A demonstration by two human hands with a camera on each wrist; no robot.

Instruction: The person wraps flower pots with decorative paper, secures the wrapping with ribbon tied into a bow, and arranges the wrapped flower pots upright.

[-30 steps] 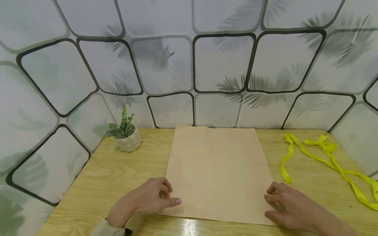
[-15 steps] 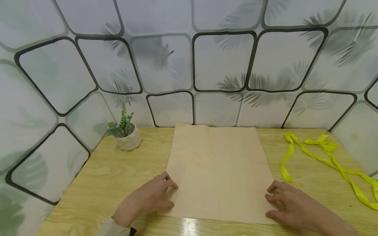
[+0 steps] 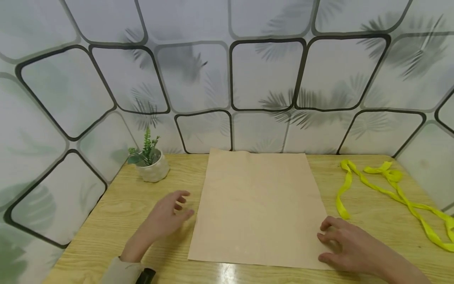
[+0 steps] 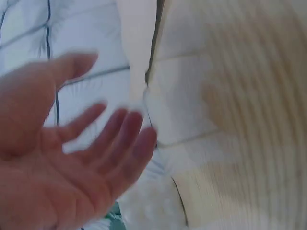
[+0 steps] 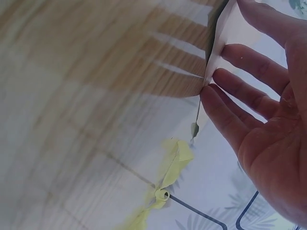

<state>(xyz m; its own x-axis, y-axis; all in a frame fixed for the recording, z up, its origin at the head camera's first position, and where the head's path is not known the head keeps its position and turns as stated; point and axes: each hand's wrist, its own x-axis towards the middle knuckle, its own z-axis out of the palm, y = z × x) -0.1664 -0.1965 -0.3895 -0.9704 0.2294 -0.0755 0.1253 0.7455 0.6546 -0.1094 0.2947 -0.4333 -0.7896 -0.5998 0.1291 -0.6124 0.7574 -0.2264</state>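
A large sheet of light brown paper lies flat on the wooden table, its far edge close to the wall. My left hand hovers just left of the sheet, fingers loosely bent and holding nothing. In the left wrist view the same left hand shows its palm and spread fingers, somewhat blurred. My right hand rests at the paper's near right corner, fingertips on its right edge. The right wrist view shows the right hand with relaxed fingers touching the paper's edge.
A long yellow ribbon lies in loose twists right of the paper. A small green plant in a white pot stands at the back left. A patterned wall covering borders the wooden table behind and at both sides.
My left hand has lifted off the paper's left edge and moved left and away from my body. The right hand and the paper stay almost where they were.
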